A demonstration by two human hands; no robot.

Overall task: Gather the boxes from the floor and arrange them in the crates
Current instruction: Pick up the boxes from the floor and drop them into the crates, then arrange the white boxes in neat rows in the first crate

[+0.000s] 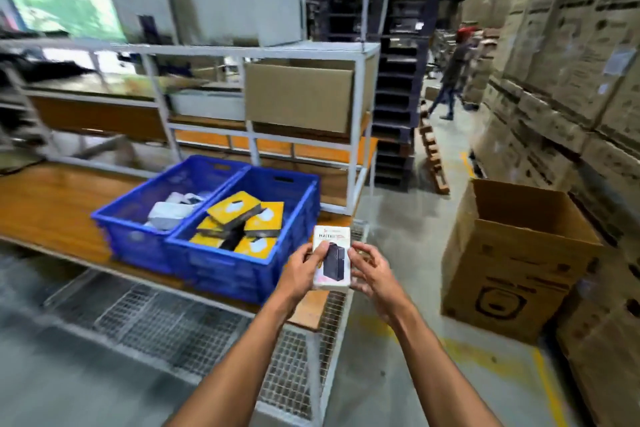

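Both hands, left hand [304,265] and right hand [369,270], grip a white box [331,258] just past the counter [52,204] edge, beside two blue crates [242,263] (nearer one holding yellow boxes [239,218]). An open carton [519,263] stands on the floor at right.

An open cardboard carton [519,253] stands on the floor beside stacked cartons [571,45].

Head view, angled down, close
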